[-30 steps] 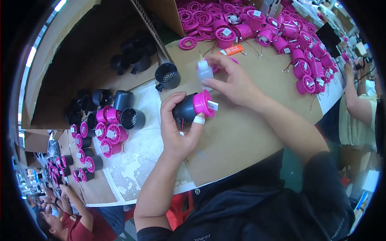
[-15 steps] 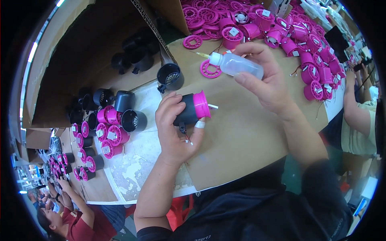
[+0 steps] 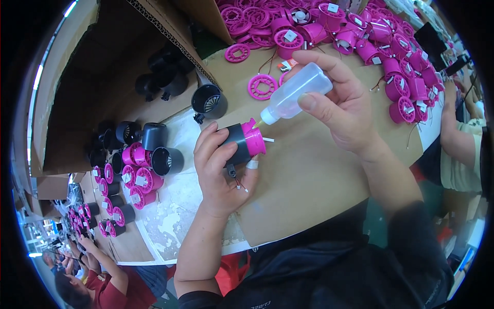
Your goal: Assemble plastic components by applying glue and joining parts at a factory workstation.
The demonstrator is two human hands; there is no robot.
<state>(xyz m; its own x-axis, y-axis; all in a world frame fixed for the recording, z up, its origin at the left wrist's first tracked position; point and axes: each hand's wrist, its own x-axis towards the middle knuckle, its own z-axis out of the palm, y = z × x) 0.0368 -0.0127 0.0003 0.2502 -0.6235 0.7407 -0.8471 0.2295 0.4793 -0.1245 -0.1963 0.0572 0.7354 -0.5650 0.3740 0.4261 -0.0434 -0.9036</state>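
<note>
A long worktable curves across the room, its white top worn and flaking in patches, with a sheet of brown cardboard laid over part of it. A large open carton, dark inside, stands at the upper left. Below the table's near edge shows a red stool; green floor appears to the right. Bright strip lights line the upper left rim.

A head-worn fisheye looks down from close above the worktable.
</note>
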